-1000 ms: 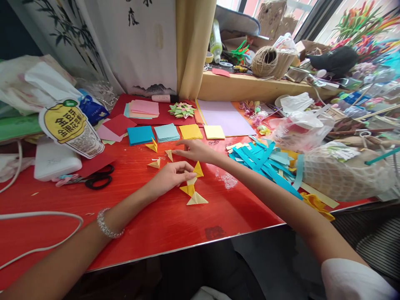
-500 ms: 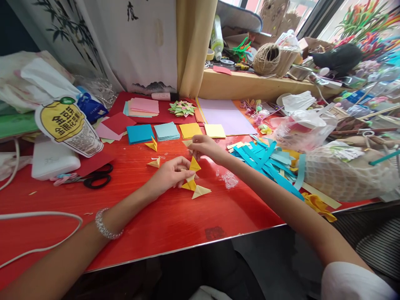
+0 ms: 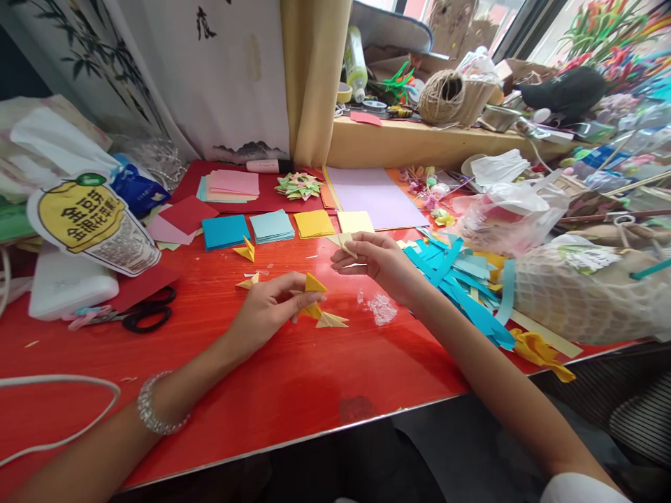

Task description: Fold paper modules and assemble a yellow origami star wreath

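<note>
My left hand (image 3: 277, 304) is closed on a folded paper chain (image 3: 332, 320) of yellow and cream origami pieces, pinched between thumb and fingers. Part of the chain is hidden behind the thumb. Up and to the right, my right hand (image 3: 377, 262) pinches a cream folded paper piece (image 3: 342, 242), apart from the chain. A yellow folded piece (image 3: 245, 249) lies beyond my left hand, and a paler folded piece (image 3: 248, 281) sits just beside its knuckles. Small square paper stacks in blue (image 3: 226, 231), light blue (image 3: 272, 226), yellow (image 3: 313, 223) and cream (image 3: 356, 221) form a row behind.
Black-handled scissors (image 3: 147, 311) lie on the red table (image 3: 251, 405) at left, near a white box (image 3: 73, 286). Blue paper strips (image 3: 445, 269) are heaped right of my right hand. Farther back are a folded paper ring (image 3: 298, 186) and a lilac sheet (image 3: 374, 195).
My right hand has moved right, away from my left, carrying the cream piece. My left hand has shifted slightly left with the chain. The camera view has also shifted a little.
</note>
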`<state>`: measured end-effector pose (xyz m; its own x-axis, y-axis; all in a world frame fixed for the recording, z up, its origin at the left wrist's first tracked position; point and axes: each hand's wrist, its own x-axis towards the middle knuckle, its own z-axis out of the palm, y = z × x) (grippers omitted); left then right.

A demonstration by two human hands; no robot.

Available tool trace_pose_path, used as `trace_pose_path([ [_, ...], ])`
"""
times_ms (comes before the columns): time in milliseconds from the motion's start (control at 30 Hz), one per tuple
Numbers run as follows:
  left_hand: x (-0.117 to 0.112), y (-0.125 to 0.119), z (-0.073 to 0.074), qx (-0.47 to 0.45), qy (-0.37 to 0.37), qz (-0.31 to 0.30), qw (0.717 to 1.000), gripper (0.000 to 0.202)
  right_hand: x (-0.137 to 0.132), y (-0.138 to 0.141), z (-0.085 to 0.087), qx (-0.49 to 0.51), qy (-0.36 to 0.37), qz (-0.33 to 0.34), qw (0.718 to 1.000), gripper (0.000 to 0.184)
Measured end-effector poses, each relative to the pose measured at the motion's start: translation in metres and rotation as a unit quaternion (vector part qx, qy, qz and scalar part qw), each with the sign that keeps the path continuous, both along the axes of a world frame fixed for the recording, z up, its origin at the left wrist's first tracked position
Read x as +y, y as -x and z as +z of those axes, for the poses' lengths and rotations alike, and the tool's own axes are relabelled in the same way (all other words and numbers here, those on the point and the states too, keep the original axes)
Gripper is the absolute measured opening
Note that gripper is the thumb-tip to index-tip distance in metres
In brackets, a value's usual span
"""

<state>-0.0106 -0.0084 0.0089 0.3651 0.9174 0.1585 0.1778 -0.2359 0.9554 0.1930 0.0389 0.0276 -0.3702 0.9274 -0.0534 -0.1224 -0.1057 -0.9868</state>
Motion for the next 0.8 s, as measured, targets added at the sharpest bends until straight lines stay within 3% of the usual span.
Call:
trace_pose_path([
  [100,-0.001,0.000,0.000,0.037,-0.022,-0.004,0.999,0.014,-0.004,-0.001,0.000,-0.029,-0.007,0.016,0.999,0.016],
  [200,0.001,0.000,-0.001,0.045,-0.028,0.015,0.998,0.013,-0.007,-0.001,-0.004,0.011,0.034,0.061,0.997,0.016],
  [333,0.003,0.000,-0.001,0.046,-0.028,0.022,0.998,0.014,-0.010,0.000,-0.010,0.054,0.095,0.115,0.987,0.045],
  [467,0.002,0.000,0.001,0.052,-0.023,0.010,0.998,0.014,-0.009,0.001,-0.015,0.049,0.103,0.122,0.986,0.027],
  [600,0.001,0.000,0.002,0.032,-0.024,0.037,0.998,0.013,-0.010,0.002,-0.013,0.001,-0.021,0.065,0.998,0.012],
  [700,-0.001,0.000,0.002,0.009,-0.026,0.059,0.998,0.015,-0.016,0.004,-0.005,-0.031,-0.122,0.047,0.991,0.015],
  [800,-0.004,0.000,0.001,0.002,-0.046,0.067,0.997,0.015,-0.025,0.006,0.002,-0.030,-0.172,0.033,0.984,0.017],
])
